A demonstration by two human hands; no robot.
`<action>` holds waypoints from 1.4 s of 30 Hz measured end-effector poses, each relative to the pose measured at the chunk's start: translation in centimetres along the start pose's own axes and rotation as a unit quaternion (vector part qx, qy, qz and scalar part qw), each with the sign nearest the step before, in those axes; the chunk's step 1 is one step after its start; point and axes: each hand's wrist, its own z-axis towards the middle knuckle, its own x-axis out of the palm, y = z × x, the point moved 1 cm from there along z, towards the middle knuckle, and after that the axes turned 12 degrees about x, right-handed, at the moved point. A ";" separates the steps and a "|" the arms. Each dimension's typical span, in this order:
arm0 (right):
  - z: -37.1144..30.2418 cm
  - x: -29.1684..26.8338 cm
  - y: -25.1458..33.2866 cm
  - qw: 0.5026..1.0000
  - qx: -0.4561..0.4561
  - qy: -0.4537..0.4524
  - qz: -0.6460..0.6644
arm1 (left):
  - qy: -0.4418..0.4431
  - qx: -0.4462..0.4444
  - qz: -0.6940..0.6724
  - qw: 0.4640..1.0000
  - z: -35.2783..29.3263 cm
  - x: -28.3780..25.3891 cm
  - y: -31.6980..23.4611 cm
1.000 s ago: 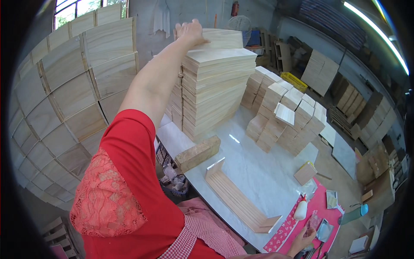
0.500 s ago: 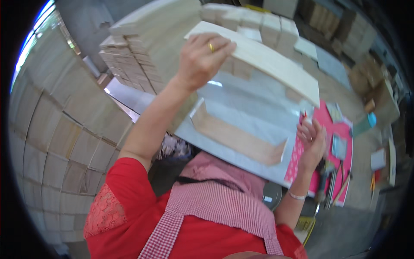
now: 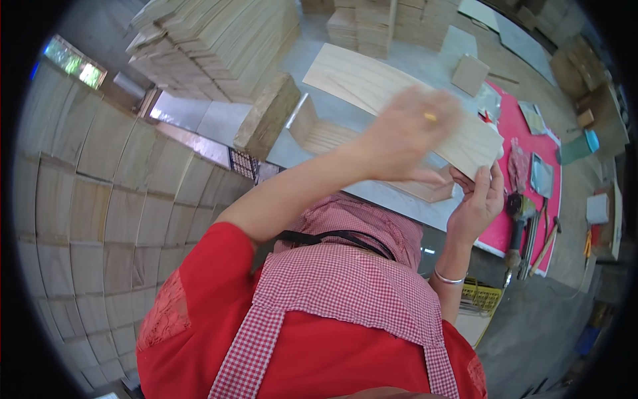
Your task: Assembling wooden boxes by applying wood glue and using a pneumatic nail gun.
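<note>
A pale wooden board (image 3: 352, 76) slants across the worktable, raised above a three-sided wooden frame (image 3: 319, 135). My right hand (image 3: 480, 196) grips the board's right end, thumb and fingers at its near corner. Over the right half of the board passes my left hand (image 3: 415, 130), smeared by motion, a yellow ring on one finger. Its thumb points toward the frame's right end; whether it touches the board I cannot tell. The middle of the frame is hidden behind my left forearm and the board.
Stacked boards (image 3: 219, 46) rise at the far left, with a thick wooden block (image 3: 269, 116) nearer. More wood stacks (image 3: 372, 26) stand behind. On the right, a pink mat (image 3: 508, 226) bears tools and packets beside a teal-capped bottle (image 3: 578, 147). A wall of wood pieces (image 3: 100, 199) fills the left.
The board has come down and nearer the frame. My left hand has left the board's left end and swung right; my right hand has taken hold of the right end.
</note>
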 end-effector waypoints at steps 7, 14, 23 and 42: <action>-0.8 -1.4 -0.7 1.000 0.004 0.013 0.001 | 0.057 0.051 -0.069 0.995 5.5 1.7 -0.9; -1.0 -2.2 -1.1 0.998 0.057 0.033 0.024 | 0.085 0.016 -0.137 0.987 5.5 1.7 -0.4; 2.5 -10.2 -3.8 0.905 0.050 0.222 -0.359 | 0.153 -0.057 -0.137 0.977 2.0 -0.3 1.5; 2.4 -3.6 -8.1 0.910 0.044 0.276 -0.306 | 0.235 -0.132 -0.161 0.949 -0.6 2.0 0.5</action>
